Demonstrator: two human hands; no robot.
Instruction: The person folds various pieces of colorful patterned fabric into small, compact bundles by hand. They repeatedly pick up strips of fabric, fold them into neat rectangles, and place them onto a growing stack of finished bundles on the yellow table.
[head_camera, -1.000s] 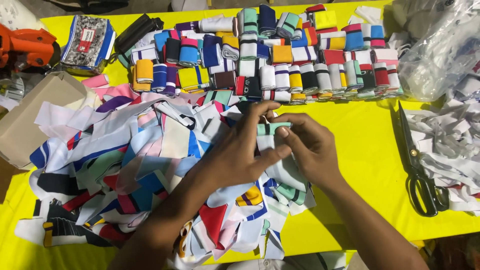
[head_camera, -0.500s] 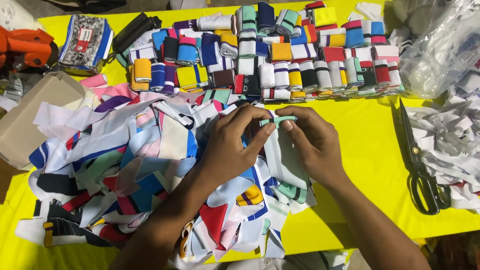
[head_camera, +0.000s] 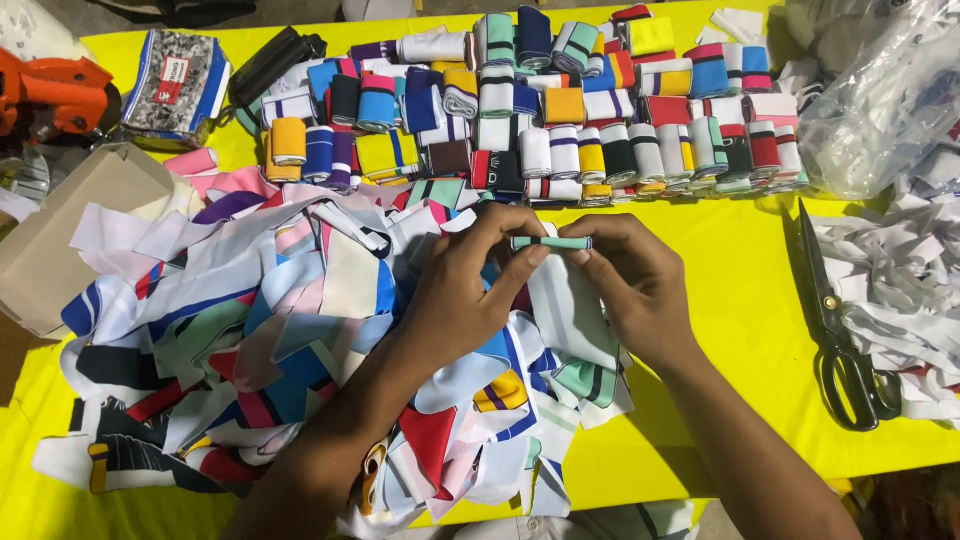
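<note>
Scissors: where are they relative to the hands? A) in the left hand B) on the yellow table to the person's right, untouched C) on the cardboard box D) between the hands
B: the scissors lie on the yellow table, apart from the right hand; both hands pinch a mint-green fabric strip, left hand at its other end.

loose strips (head_camera: 250, 330) left | rolled strips (head_camera: 560, 110) behind hands (head_camera: 560, 285) | scissors (head_camera: 835, 320) right, on table (head_camera: 740, 300)

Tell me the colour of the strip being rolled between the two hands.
Mint green at the rolled edge, with white cloth hanging below; the head view shows it, pinched by the left hand and right hand.
</note>
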